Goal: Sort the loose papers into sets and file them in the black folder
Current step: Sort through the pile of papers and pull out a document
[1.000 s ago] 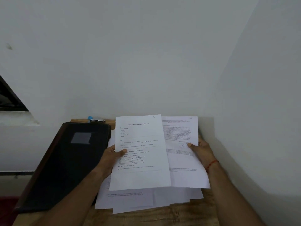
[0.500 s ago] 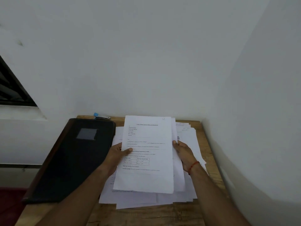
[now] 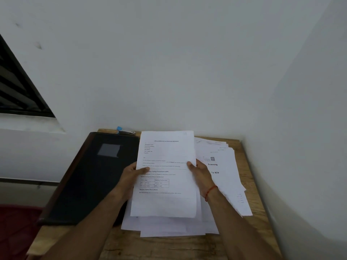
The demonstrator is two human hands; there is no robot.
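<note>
Paper set (image 3: 165, 173), thin and floppy, sits pinched at mid-edges by left hand (image 3: 131, 175) and right hand (image 3: 200, 174); it would probably sag if held by one corner.

Head view. The left hand (image 3: 131, 177) and right hand (image 3: 200, 175) grip a set of printed sheets (image 3: 165, 201) by its side edges, thumbs on the top page, over the wooden tabletop (image 3: 169, 246). The black folder (image 3: 93, 181) lies closed at 9 o'clock of the set. Loose papers (image 3: 225, 177) spread beneath toward 3 and 6 o'clock. A small blue-tipped metal object (image 3: 125, 130) lies at 11 o'clock.
</note>
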